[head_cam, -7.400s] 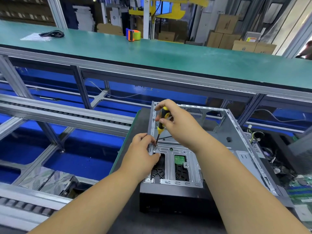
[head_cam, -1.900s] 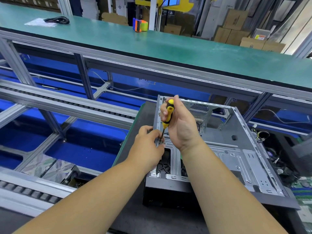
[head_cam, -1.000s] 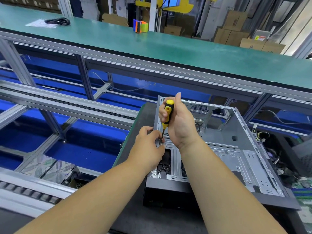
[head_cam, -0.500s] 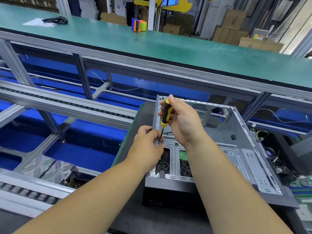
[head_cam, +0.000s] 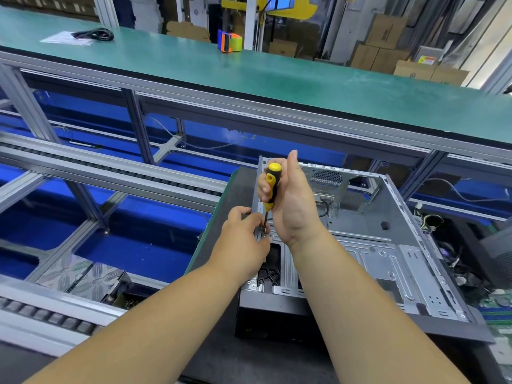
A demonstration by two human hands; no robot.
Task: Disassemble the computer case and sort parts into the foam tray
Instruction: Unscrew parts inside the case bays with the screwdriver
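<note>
The computer case point(head_cam: 368, 245) lies open on its side on the dark mat point(head_cam: 232, 189), its black front panel toward me at the mat's near edge. Its bare grey metal floor is stamped with slots and holes, and a perforated vent sits in its far wall. My right hand point(head_cam: 291, 200) wraps the one yellow-and-black screwdriver point(head_cam: 271, 187), thumb on the handle, fingers partly extended upward, holding it nearly upright with the tip down at the case's left edge. My left hand point(head_cam: 243, 239) pinches at the metal right beside that tip; whether it holds a screw I cannot tell. Inside the case, black cables bunch in the near left bay below my left hand. On the far green bench point(head_cam: 277, 79) sit one orange-and-blue tape dispenser point(head_cam: 229, 41) and one coiled black cord point(head_cam: 95, 34).
</note>
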